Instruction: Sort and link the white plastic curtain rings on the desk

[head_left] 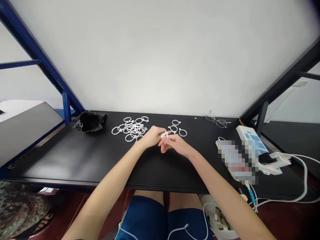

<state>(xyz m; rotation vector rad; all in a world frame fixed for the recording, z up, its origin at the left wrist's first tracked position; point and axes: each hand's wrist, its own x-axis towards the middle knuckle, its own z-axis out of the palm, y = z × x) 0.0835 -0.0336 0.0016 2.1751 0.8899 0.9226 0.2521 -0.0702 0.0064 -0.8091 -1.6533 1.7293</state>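
In front of me, over the middle of the black table, my left hand (153,136) and my right hand (176,144) meet with bent fingers. Both pinch a small white plastic piece (165,134), its shape partly covered by the fingertips. Left of my left hand lies a loose pile of white curtain rings (133,128), each with a small eyelet. Just beyond my right hand, several more white rings (182,133) lie apart from that pile.
A black plastic bag (90,122) stands open at the back left. Eyeglasses (221,123) rest near the wall. On the right are a phone (235,161), a power strip (252,139) and white cables (305,180). Blue frame bars (47,63) rise at the left; another person's foot (43,222) shows below.
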